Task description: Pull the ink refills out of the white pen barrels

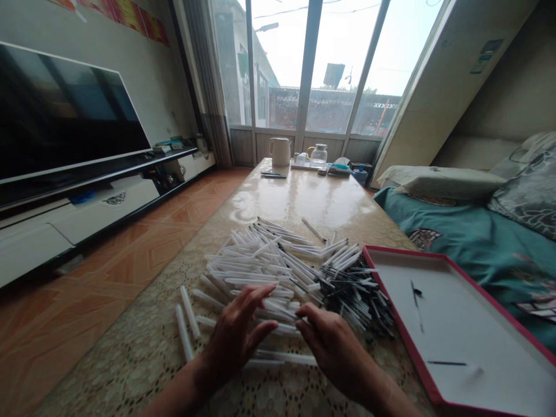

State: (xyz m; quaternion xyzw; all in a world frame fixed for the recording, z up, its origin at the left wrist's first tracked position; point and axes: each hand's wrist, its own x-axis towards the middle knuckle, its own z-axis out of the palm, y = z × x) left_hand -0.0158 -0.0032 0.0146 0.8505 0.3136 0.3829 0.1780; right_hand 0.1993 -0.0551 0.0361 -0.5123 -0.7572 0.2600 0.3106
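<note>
A big heap of white plastic pen tubes [264, 263] lies on the long table [299, 197], with a pile of thin dark refills [354, 286] along its right side. My left hand [237, 333] hovers over the near edge of the tubes, fingers stretched and spread, holding nothing. My right hand [332, 341] sits beside it with fingers curled, its fingertips pinched on a white tube [284, 315] at the heap's near edge. Two loose tubes [187, 318] lie apart to the left.
A red-rimmed white tray [438, 397] holding two or three dark refills lies at the right. A white jug [280, 152], a glass kettle [319, 155] and small items stand at the table's far end. TV and low cabinet on the left, a teal bed on the right.
</note>
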